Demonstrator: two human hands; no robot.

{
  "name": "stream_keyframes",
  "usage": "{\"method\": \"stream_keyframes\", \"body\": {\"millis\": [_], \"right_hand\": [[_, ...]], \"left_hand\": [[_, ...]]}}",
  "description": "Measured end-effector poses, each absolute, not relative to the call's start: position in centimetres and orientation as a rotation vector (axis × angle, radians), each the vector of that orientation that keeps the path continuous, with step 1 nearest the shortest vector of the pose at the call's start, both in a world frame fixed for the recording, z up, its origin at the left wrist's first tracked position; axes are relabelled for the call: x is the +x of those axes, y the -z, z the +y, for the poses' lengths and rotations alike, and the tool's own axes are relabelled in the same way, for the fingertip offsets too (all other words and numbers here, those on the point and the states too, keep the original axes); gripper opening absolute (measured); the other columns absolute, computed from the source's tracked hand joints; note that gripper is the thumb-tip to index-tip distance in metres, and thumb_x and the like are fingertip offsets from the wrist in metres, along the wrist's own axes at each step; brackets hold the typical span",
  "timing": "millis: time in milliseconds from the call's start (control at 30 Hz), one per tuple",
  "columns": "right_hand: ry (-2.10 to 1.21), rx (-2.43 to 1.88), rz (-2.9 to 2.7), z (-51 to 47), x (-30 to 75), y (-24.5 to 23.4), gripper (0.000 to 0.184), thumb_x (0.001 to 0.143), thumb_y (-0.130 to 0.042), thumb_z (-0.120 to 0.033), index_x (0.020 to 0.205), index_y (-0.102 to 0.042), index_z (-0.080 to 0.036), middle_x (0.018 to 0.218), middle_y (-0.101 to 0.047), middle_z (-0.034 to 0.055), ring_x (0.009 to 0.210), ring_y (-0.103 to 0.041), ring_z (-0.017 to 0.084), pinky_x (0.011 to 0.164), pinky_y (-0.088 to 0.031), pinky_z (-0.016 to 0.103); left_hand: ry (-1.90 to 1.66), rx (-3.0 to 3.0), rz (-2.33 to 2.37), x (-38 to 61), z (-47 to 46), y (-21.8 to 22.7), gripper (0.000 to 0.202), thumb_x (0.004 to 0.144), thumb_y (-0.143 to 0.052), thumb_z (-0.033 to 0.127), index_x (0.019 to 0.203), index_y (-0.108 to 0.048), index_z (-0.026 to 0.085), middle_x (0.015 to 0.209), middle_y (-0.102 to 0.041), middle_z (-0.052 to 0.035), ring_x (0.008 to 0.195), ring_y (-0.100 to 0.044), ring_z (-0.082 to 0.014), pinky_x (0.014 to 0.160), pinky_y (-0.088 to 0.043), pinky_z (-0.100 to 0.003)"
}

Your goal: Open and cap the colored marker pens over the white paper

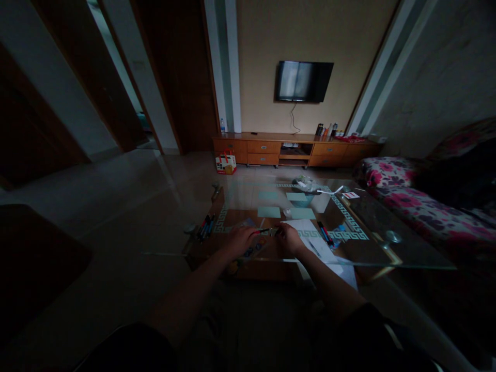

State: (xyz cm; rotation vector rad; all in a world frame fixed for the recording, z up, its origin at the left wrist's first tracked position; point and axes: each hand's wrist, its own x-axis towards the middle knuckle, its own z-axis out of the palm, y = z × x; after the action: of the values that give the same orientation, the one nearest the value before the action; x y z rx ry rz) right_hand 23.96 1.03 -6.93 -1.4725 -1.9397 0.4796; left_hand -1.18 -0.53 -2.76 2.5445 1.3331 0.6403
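My left hand [239,241] and my right hand [289,238] meet over the near part of a glass coffee table [387,253]. Between them is a slim pen [265,230] with a red end; the left hand grips that red end. My right hand's fingers close at the pen's dark end, though the dim light hides the exact grip. White paper sheets [306,227] lie just right of my right hand. Two more pens [326,234] rest on the paper's right side.
A bunch of markers [205,227] lies at the table's left edge. A small basket [304,190] and cards sit farther back on the glass. A floral sofa [418,204] runs along the right. A wooden TV cabinet [294,150] and wall TV [303,81] stand ahead.
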Motion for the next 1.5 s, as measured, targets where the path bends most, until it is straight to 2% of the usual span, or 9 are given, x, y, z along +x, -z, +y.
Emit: {"method": "stream_keyframes", "body": {"millis": [133, 333, 733, 867, 1033, 1100, 1200, 1300, 1500], "right_hand": [[-0.479, -1.471, -1.975, 1.1, 23.9, 7.0, 0.042, 0.074, -0.056, -0.004, 0.113, -0.062, -0.018, 0.098, -0.068, 0.0059, 0.083, -0.062, 0.016, 0.079, -0.048, 0.026], [-0.447, -1.467, -2.023, 0.8, 23.5, 6.3, 0.027, 0.076, -0.056, -0.005, 0.096, -0.067, -0.019, 0.092, -0.067, 0.0044, 0.082, -0.061, 0.016, 0.078, -0.048, 0.026], [-0.459, -1.486, -2.041, 0.8, 23.1, 6.1, 0.025, 0.078, -0.057, -0.008, 0.097, -0.067, -0.020, 0.094, -0.069, 0.0055, 0.083, -0.063, 0.017, 0.077, -0.047, 0.026], [-0.475, -1.490, -2.040, 0.7, 23.2, 6.3, 0.029, 0.078, -0.056, -0.008, 0.103, -0.065, -0.020, 0.097, -0.069, 0.0064, 0.087, -0.064, 0.019, 0.080, -0.047, 0.027], [-0.454, -1.477, -2.030, 0.6, 23.4, 6.4, 0.045, 0.078, -0.059, -0.010, 0.122, -0.056, -0.015, 0.106, -0.065, 0.0105, 0.090, -0.062, 0.019, 0.083, -0.047, 0.029], [-0.432, -1.463, -2.021, 0.3, 23.6, 6.2, 0.047, 0.080, -0.059, -0.013, 0.126, -0.052, -0.014, 0.108, -0.063, 0.0113, 0.089, -0.060, 0.019, 0.084, -0.048, 0.030], [-0.390, -1.428, -2.001, -0.3, 23.9, 5.4, 0.039, 0.087, -0.056, -0.019, 0.125, -0.051, -0.015, 0.108, -0.060, 0.0110, 0.089, -0.059, 0.019, 0.085, -0.048, 0.032], [-0.358, -1.379, -1.983, -1.4, 24.2, 4.0, 0.028, 0.097, -0.044, -0.029, 0.121, -0.055, -0.018, 0.111, -0.058, 0.0106, 0.094, -0.058, 0.020, 0.089, -0.047, 0.034], [-0.393, -1.287, -2.138, -4.0, 23.7, 1.2, 0.029, 0.102, -0.036, -0.035, 0.104, -0.061, -0.019, 0.100, -0.057, 0.0076, 0.089, -0.057, 0.018, 0.086, -0.045, 0.029]], "left_hand": [[-0.653, 2.535, 1.328, -1.3, -0.5, 2.8, 0.032, 0.100, -0.041, 0.039, 0.111, -0.068, 0.025, 0.102, -0.071, -0.0048, 0.093, -0.064, -0.0194, 0.084, -0.044, -0.030], [-0.655, 2.557, 1.316, -1.1, -0.6, 2.5, 0.031, 0.099, -0.042, 0.038, 0.107, -0.068, 0.024, 0.100, -0.071, -0.0042, 0.091, -0.063, -0.0191, 0.082, -0.044, -0.029], [-0.662, 2.552, 1.302, -1.2, -0.8, 2.3, 0.031, 0.100, -0.041, 0.038, 0.109, -0.068, 0.024, 0.101, -0.071, -0.0043, 0.092, -0.063, -0.0200, 0.083, -0.044, -0.031], [-0.664, 2.549, 1.301, -1.2, -0.7, 2.4, 0.031, 0.100, -0.041, 0.038, 0.110, -0.067, 0.024, 0.102, -0.071, -0.0045, 0.093, -0.063, -0.0198, 0.083, -0.044, -0.031], [-0.653, 2.538, 1.319, -1.3, -0.5, 2.8, 0.031, 0.099, -0.042, 0.039, 0.109, -0.068, 0.024, 0.101, -0.071, -0.0052, 0.093, -0.064, -0.0196, 0.083, -0.044, -0.030], [-0.650, 2.535, 1.320, -1.4, -0.4, 2.8, 0.031, 0.099, -0.042, 0.038, 0.108, -0.068, 0.024, 0.101, -0.071, -0.0050, 0.093, -0.064, -0.0194, 0.083, -0.044, -0.030], [-0.642, 2.518, 1.301, -1.7, -0.6, 2.6, 0.031, 0.099, -0.043, 0.038, 0.107, -0.068, 0.023, 0.100, -0.071, -0.0049, 0.091, -0.064, -0.0189, 0.081, -0.044, -0.028], [-0.607, 2.505, 1.213, -1.8, -0.7, 2.4, 0.028, 0.098, -0.045, 0.036, 0.103, -0.069, 0.021, 0.097, -0.071, -0.0046, 0.088, -0.063, -0.0182, 0.077, -0.043, -0.027], [-0.571, 2.500, 1.049, -1.4, -0.8, 2.6, 0.020, 0.092, -0.054, 0.031, 0.097, -0.070, 0.020, 0.094, -0.071, -0.0040, 0.085, -0.063, -0.0173, 0.075, -0.044, -0.025]]}}
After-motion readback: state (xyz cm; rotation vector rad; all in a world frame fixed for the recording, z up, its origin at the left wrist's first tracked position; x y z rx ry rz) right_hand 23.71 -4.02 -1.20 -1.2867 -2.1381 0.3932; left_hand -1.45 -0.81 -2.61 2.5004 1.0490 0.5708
